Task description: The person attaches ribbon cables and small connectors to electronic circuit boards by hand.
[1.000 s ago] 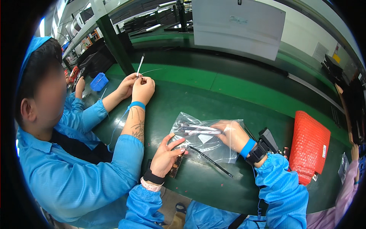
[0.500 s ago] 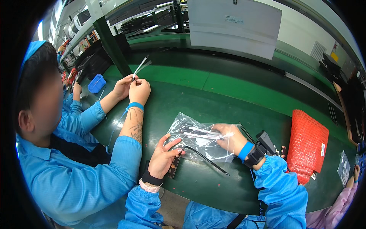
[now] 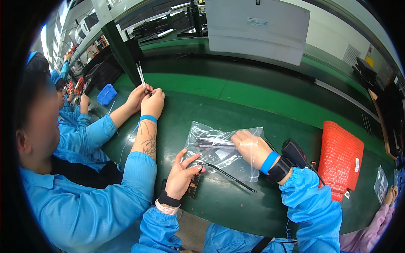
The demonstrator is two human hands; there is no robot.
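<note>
Clear plastic bag (image 3: 236, 165) lies on the green bench (image 3: 261, 211), in front of the wearer and between the hands. Inside it: a bundle of dark and pale strips (image 3: 213, 142), lying crosswise, and a small whitish piece (image 3: 220, 153).

Right hand (image 3: 254, 148) at the bag's right end, partly behind clear film; fingers bent together at the strips' near ends. Cannot tell whether they pinch strips, film or both.

Left hand (image 3: 182, 176) at the bag's lower left, index finger and thumb well parted, a narrow brown board (image 3: 194, 184) beside the thumb. Cannot tell how firmly it is held, if at all. Black cable (image 3: 231, 178) runs from near the left fingertips, curving rightward onto the bench.

Red bubble-wrap package (image 3: 341, 160) to the right. Left: a co-worker's hands (image 3: 146, 100) hold thin white strips (image 3: 141, 75) upright.
</note>
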